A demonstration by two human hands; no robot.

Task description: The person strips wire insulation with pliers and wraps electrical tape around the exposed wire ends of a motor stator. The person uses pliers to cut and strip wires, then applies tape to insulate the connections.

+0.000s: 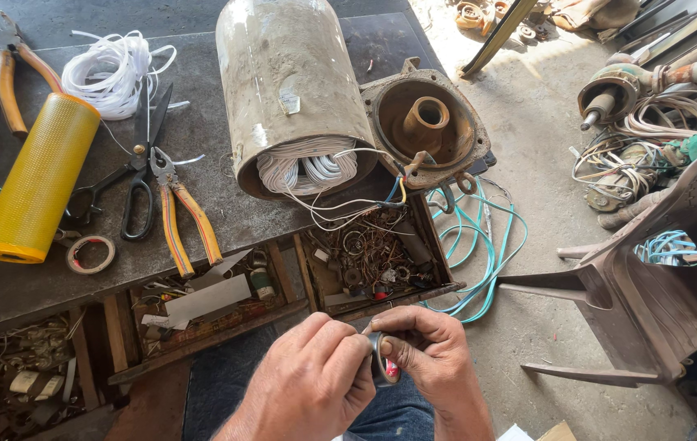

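Gripping tape roll [383,359], both hands.

Bright daylight falls from above and to the right of the grip, washing out the pale concrete floor [528,122] there. Glare whitens the top of the dusty grey metal motor cylinder [291,90] beyond the grip. The dark counter [201,122] sits in softer shade. Focus is sharp throughout; wide-angle bending shows at the edges.

Small pale label [289,101] on the motor casing [283,73], yellow mesh roll [37,180] at left
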